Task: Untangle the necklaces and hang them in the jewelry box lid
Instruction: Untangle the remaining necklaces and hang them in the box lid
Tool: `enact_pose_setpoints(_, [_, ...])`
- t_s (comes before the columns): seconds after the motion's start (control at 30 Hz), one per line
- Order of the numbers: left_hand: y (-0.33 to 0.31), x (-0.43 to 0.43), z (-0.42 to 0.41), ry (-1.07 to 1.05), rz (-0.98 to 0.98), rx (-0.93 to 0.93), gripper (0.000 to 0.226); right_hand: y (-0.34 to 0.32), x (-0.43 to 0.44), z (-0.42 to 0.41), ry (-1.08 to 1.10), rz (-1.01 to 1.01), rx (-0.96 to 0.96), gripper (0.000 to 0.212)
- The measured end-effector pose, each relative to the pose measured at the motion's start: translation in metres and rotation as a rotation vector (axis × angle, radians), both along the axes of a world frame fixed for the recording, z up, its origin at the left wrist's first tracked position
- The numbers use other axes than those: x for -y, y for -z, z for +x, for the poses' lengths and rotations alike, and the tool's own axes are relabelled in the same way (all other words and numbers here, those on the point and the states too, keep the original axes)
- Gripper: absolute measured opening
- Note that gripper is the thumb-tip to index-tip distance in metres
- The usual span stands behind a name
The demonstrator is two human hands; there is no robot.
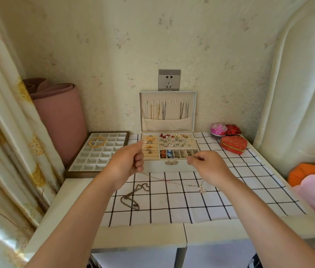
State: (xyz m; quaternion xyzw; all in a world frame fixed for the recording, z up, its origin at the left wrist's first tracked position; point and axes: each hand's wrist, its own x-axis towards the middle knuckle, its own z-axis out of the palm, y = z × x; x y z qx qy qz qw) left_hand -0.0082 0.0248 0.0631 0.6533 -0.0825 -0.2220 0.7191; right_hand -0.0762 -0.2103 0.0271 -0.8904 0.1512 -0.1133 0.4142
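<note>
The person stands at a white table (71,192) spread with a white cloth with a black grid (236,192), both arms stretched out over it. The left hand (127,161) has its fingers curled in, with the thumb pressed against the forefinger. The right hand (207,165) pinches with thumb and fingertips drawn together. Between them sags a thin silvery necklace with a small pendant (202,189). One end runs up under the left hand and the pendant strand rises to the right hand. The chain is too fine to trace into the fingers.

A dark brown chain necklace (133,196) lies loosely looped on the cloth, below the left hand and apart from the thin one.

Behind the hands is the open white jewelry box (170,167), its trays full of small pieces. Its upright lid (193,111) leans against the wall, with several gold and silver chains hanging inside.

To the left lies a brown-framed compartment tray (79,171) holding a gold bangle (97,141). To the right sits a red heart-shaped box (234,144).
</note>
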Motion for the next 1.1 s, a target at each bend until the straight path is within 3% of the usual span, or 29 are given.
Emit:
enact_pose_setpoints(0.13, [-0.008,-0.006,0.000,0.040,0.092,0.080,0.043,-0.005,-0.005,-0.001,0.009,0.230,-0.005,0.027])
enact_pose_setpoints(0.43, [-0.018,0.006,-0.016,0.242,-0.079,0.118,0.026,-0.021,-0.035,-0.013,-0.264,0.605,-0.020,0.022])
enact_pose_setpoints(0.57, [-0.030,0.017,-0.028,0.227,0.130,0.402,0.029,-0.023,-0.045,-0.013,-0.380,0.653,-0.008,0.021])
enact_pose_setpoints(0.63, [-0.034,0.023,-0.036,0.213,0.229,0.553,0.029,-0.025,-0.049,-0.014,-0.452,0.646,-0.007,0.023])
enact_pose_setpoints(0.73, [-0.040,0.026,-0.039,0.133,0.153,0.571,0.029,-0.031,-0.051,-0.016,-0.433,0.527,-0.023,0.014])
enact_pose_setpoints(0.97, [-0.040,0.008,-0.018,-0.002,-0.259,0.201,0.032,-0.023,-0.033,-0.014,-0.134,0.380,-0.051,0.030])
enact_pose_setpoints(1.03, [-0.037,0.005,-0.015,-0.036,-0.182,0.157,0.031,-0.027,-0.030,-0.016,-0.121,0.362,-0.011,0.027])
enact_pose_setpoints(1.1, [-0.034,0.001,-0.014,-0.030,0.040,0.201,0.028,-0.033,-0.030,-0.018,-0.134,0.302,0.055,0.017])
